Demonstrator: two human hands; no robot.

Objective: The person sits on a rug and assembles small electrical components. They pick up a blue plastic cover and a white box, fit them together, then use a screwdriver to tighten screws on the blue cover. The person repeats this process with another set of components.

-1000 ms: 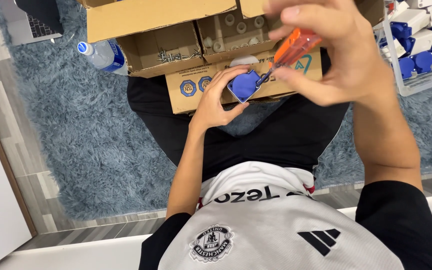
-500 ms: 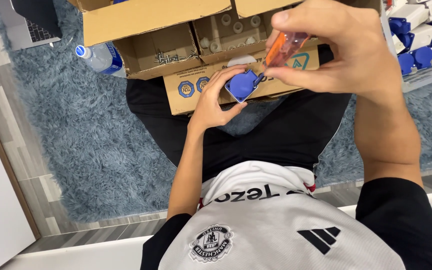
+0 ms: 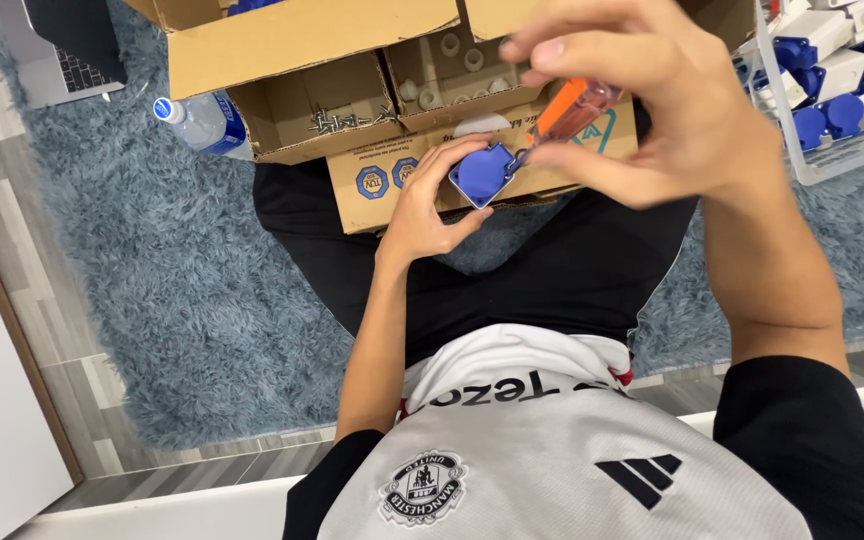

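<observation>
Hands [image 3: 422, 200] hold blue socket [image 3: 480, 174], screwdriver [image 3: 567, 110], hard against boxes [image 3: 372, 110].

The blue part [image 3: 484, 172] is a small squarish plastic piece with rounded corners, held tilted above the lap, its flat face toward the camera. The screwdriver [image 3: 564, 112] has a translucent orange handle; it slants down-left, its tip meeting the part's right edge.

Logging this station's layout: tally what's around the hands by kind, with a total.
Blue socket part in the left hand: 1
Orange-handled screwdriver in the right hand: 1
Cardboard boxes: 3
Water bottle: 1
Clear bin of blue-and-white parts: 1
Laptop: 1
Total: 8
</observation>
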